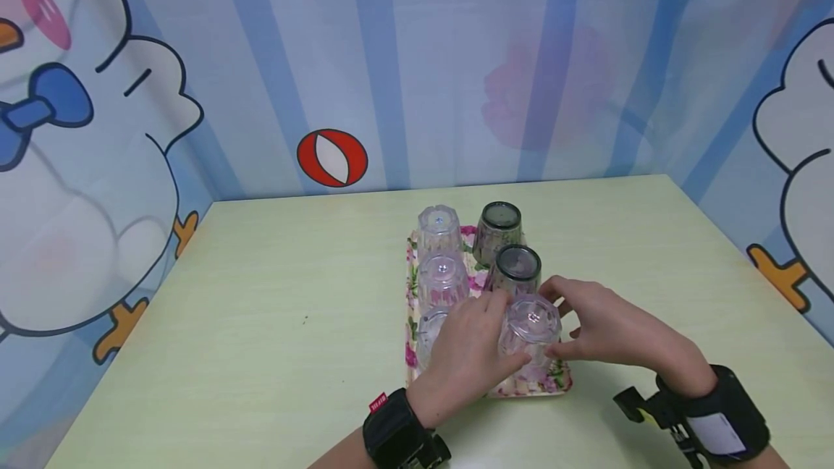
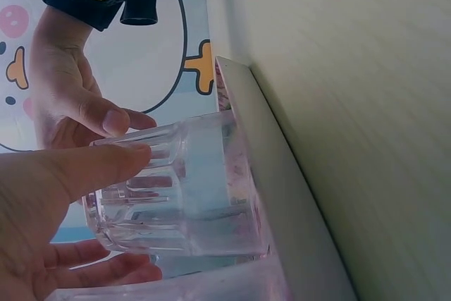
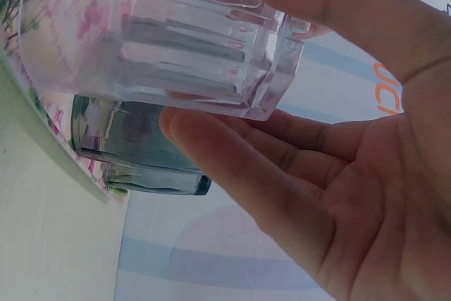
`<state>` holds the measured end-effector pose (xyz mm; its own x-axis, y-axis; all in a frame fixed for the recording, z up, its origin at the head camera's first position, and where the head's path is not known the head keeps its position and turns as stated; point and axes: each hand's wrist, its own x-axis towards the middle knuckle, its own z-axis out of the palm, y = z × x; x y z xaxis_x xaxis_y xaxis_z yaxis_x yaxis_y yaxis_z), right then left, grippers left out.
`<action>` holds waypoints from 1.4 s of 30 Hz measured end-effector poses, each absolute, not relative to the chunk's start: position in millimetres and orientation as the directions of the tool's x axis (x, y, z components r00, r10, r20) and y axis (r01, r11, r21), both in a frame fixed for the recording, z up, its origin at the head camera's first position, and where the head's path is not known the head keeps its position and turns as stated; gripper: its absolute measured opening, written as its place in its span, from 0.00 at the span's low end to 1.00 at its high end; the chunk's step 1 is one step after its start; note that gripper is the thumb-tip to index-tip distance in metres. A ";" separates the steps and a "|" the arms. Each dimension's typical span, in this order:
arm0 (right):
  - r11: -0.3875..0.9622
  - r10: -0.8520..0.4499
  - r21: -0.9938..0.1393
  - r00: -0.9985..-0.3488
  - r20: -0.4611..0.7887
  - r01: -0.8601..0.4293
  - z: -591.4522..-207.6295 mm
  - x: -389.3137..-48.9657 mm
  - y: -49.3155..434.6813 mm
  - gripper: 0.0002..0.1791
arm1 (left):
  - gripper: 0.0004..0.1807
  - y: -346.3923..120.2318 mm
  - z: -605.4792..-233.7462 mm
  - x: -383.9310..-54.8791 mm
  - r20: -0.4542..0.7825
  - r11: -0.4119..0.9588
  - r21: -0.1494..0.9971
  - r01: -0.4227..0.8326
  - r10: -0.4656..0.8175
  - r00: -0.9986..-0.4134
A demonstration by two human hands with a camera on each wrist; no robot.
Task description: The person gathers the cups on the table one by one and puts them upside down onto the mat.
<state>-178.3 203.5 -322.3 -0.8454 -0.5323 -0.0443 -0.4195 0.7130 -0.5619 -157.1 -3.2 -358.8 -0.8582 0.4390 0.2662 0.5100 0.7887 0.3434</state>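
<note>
An upside-down clear glass (image 1: 531,320) stands at the near right corner of a flowered tray (image 1: 560,381). From its left side my left hand (image 1: 465,342) holds it, thumb along the near face and fingers behind. My right hand (image 1: 609,320) is around its right side, thumb and index finger at the glass; in the right wrist view its palm is apart from the clear glass (image 3: 183,40). The left wrist view shows the mouth of the clear glass (image 2: 190,188) down at the tray surface.
Two dark glasses, one nearer (image 1: 517,266) and one farther (image 1: 500,230), stand upside down behind the held glass. Clear glasses (image 1: 443,277) line the tray's left side, the nearest partly hidden by my left hand. The pale table (image 1: 260,324) meets a cartoon-printed curtain (image 1: 443,78).
</note>
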 end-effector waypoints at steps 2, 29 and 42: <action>0.717 -0.529 -0.560 -0.847 -0.048 -0.416 -322.0 -178.3 203.4 0.34 | 0.38 -2.9 -358.8 -157.0 0.268 0.790 0.339 0.510 0.438 -0.858; 0.727 -0.520 -0.552 -0.852 -0.056 -0.408 -321.2 -178.0 201.7 0.36 | 0.40 -4.1 -358.4 -156.3 0.301 0.797 0.303 0.522 0.440 -0.846; 0.745 -0.517 -0.539 -0.851 -0.093 -0.393 -320.1 -178.0 200.0 0.42 | 0.45 -3.7 -358.5 -156.0 0.319 0.791 0.281 0.543 0.457 -0.830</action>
